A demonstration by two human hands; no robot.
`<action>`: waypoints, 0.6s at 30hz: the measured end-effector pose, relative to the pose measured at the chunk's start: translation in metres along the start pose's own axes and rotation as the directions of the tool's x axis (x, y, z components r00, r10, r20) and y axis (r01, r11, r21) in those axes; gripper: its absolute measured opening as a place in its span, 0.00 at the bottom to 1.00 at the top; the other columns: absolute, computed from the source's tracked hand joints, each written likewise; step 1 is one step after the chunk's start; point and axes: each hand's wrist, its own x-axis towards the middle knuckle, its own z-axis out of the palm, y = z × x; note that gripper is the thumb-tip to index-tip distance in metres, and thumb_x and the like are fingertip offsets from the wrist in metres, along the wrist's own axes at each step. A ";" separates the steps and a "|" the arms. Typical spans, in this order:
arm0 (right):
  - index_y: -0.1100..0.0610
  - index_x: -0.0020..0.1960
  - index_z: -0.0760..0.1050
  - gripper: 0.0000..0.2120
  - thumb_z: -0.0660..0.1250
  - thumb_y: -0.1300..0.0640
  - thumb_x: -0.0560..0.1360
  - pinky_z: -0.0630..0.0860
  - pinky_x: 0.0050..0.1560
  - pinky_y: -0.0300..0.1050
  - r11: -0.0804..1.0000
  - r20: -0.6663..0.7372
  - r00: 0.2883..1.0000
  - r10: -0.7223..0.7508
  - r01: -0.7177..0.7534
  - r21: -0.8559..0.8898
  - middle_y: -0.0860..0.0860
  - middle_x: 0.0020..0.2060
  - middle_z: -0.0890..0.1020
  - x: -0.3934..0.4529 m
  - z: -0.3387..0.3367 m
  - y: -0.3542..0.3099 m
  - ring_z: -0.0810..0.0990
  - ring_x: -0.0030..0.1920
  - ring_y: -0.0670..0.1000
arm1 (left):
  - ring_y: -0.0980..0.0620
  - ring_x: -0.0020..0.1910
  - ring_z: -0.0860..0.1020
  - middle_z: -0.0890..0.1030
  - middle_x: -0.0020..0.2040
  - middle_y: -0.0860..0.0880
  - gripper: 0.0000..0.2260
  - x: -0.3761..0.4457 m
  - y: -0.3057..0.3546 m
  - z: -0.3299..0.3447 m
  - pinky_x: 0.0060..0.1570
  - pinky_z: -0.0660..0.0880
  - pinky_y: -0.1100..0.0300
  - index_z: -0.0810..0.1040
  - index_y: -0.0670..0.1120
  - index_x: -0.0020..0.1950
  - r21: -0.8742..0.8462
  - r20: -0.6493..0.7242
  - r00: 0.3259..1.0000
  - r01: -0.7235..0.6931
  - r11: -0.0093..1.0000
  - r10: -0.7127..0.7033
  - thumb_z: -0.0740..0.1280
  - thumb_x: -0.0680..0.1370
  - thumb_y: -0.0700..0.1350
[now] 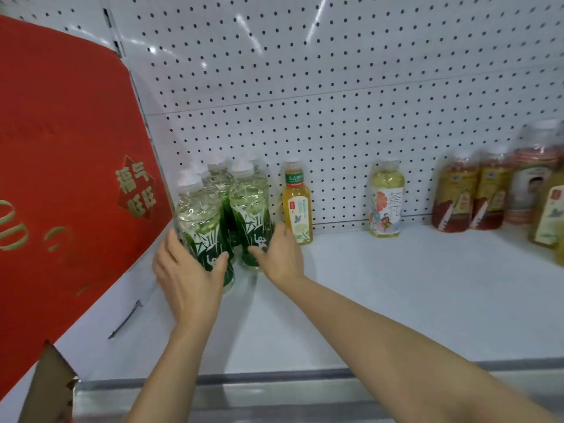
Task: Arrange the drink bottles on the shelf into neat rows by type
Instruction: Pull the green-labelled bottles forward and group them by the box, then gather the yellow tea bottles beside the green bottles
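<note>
The green bottles [225, 209] stand bunched at the shelf's [396, 300] back left corner, hard against a red box [70, 154]. At least 4 white caps show; the exact count is hidden by overlap.

The left hand [187, 276] wraps the lower part of the front-left bottle, fingers curled round it, thumb across the label. The right hand [279, 253] lies against the front-right bottle with fingers fairly straight, pressing its side rather than closing on it.

Risks, as I judge them:
- The bottles are tall and narrow. A push low on 1 side could tip a front bottle into those behind, and the whole cluster could topple.
- The yellow bottle [296, 203] stands just beside the right hand. A careless sweep of the wrist could knock it over.
- The shelf looks smooth and painted, so bottles may slide further than intended.
- The red box leans over the cluster's left side and could snag a bottle that is lifted.

Materials and shapes: the green bottles are clear, ribbed plastic holding pale liquid, with glossy green wrap labels. The yellow bottle is squarer, with a white cap. A rounder pale bottle [386, 199] with an illustrated label stands well apart to the right. Amber bottles [470, 193] group at the far right. The back panel [335, 87] is white pegboard, seemingly metal. The box looks like cardboard, torn at a lower corner.
</note>
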 end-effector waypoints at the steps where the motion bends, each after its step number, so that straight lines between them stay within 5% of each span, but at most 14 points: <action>1: 0.59 0.63 0.67 0.27 0.71 0.46 0.72 0.74 0.54 0.47 0.999 -0.019 0.999 -0.038 0.037 -0.038 0.54 0.56 0.76 -0.004 -0.012 0.005 0.75 0.55 0.54 | 0.40 0.73 0.62 0.63 0.74 0.41 0.43 -0.005 0.007 -0.003 0.72 0.62 0.45 0.57 0.43 0.77 0.053 -0.054 0.996 -0.074 0.996 0.077 0.77 0.70 0.53; 4: 0.58 0.64 0.70 0.22 0.67 0.48 0.75 0.73 0.56 0.49 0.979 -0.113 0.979 -0.169 0.153 -0.133 0.54 0.56 0.78 -0.016 -0.056 0.023 0.75 0.55 0.55 | 0.39 0.71 0.63 0.65 0.72 0.39 0.38 -0.020 0.034 -0.009 0.72 0.61 0.44 0.61 0.41 0.75 0.092 -0.084 0.961 -0.257 0.962 0.265 0.76 0.71 0.47; 9: 0.59 0.60 0.76 0.15 0.66 0.54 0.75 0.72 0.53 0.51 0.935 -0.223 0.926 -0.304 0.246 -0.256 0.56 0.52 0.81 -0.045 -0.148 0.070 0.77 0.54 0.57 | 0.36 0.68 0.66 0.70 0.69 0.37 0.30 -0.053 0.100 -0.008 0.68 0.64 0.41 0.67 0.39 0.72 0.083 0.041 0.925 -0.381 0.921 0.378 0.74 0.73 0.42; 18: 0.56 0.60 0.76 0.15 0.66 0.53 0.75 0.72 0.51 0.50 0.902 -0.347 0.894 -0.283 0.125 -0.414 0.52 0.50 0.82 -0.111 -0.317 0.182 0.78 0.52 0.55 | 0.39 0.61 0.72 0.74 0.63 0.41 0.25 -0.169 0.258 0.024 0.61 0.70 0.45 0.70 0.42 0.70 -0.101 0.236 0.812 -0.526 0.845 0.533 0.70 0.74 0.43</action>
